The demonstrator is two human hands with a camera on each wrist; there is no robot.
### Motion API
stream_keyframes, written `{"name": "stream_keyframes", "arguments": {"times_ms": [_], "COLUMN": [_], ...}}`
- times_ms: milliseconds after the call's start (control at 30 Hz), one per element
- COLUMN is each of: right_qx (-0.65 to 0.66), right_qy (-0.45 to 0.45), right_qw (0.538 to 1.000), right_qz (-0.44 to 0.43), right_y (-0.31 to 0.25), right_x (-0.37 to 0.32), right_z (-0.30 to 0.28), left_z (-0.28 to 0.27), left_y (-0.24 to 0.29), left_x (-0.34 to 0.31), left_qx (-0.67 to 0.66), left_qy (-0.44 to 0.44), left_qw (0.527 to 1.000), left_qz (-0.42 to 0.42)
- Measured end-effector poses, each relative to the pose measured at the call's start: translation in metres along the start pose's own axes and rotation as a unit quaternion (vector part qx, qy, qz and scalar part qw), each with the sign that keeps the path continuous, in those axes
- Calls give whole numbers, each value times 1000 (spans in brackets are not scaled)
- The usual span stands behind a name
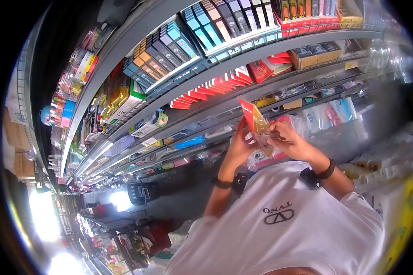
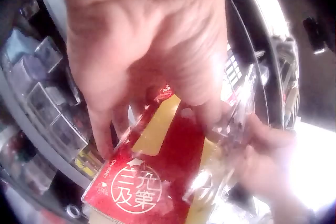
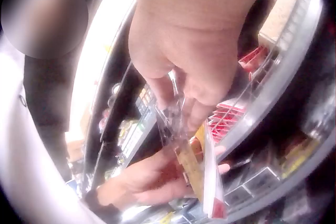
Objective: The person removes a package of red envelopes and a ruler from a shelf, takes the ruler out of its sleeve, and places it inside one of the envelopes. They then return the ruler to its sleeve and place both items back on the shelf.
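A red and gold packet [image 1: 248,110] with white Chinese characters is held up in front of the chest. My left hand [image 1: 237,149] grips it, thumb on one side and fingers on the other; in the left wrist view its printed red face [image 2: 176,176] points toward the camera. Crinkled clear plastic wrap [image 3: 170,121] bunches at the packet's end. My right hand [image 1: 287,141] pinches that wrap between thumb and fingers, close beside the left hand. In the right wrist view the packet [image 3: 212,182] appears edge-on, below the right hand's fingers.
Shelves of small boxes [image 1: 170,46] curve across the front. A row of red packets [image 1: 211,89] lies on the shelf just beyond my hands. Bagged goods [image 1: 326,114] hang at right. A dark basket [image 1: 137,192] stands farther back in the aisle.
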State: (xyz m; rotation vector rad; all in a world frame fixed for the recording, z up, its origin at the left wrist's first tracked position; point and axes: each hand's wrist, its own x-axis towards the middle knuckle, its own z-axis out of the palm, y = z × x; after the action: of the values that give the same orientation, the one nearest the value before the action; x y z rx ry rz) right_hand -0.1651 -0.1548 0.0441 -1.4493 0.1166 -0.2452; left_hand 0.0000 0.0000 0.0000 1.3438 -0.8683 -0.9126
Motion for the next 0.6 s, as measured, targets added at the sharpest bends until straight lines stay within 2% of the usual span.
{"name": "stream_keyframes", "arguments": {"times_ms": [67, 200, 267, 433, 533, 600], "right_qx": [-13, 159, 210, 253, 186, 55], "right_qy": [13, 157, 157, 136, 189, 177], "right_qw": [1000, 974, 965, 958, 964, 982], "right_qz": [15, 43, 22, 9, 1, -37], "right_y": [-2, -4, -3, -11, 9, 18], "right_x": [0, 6, 9, 9, 10, 9], "right_z": [-2, -5, -13, -14, -13, -14], "left_z": [0, -5, -10, -9, -7, 0], "left_y": [4, 1, -6, -12, -6, -1], "left_x": [1, -2, -6, -7, -2, -1], "left_qx": [12, -52, -97, -104, -81, -85], "left_qy": [1, 4, 6, 18, 29, 57], "left_qw": [1000, 997, 991, 988, 988, 989], "left_qz": [-20, -53, -95, -109, -125, -111]}}
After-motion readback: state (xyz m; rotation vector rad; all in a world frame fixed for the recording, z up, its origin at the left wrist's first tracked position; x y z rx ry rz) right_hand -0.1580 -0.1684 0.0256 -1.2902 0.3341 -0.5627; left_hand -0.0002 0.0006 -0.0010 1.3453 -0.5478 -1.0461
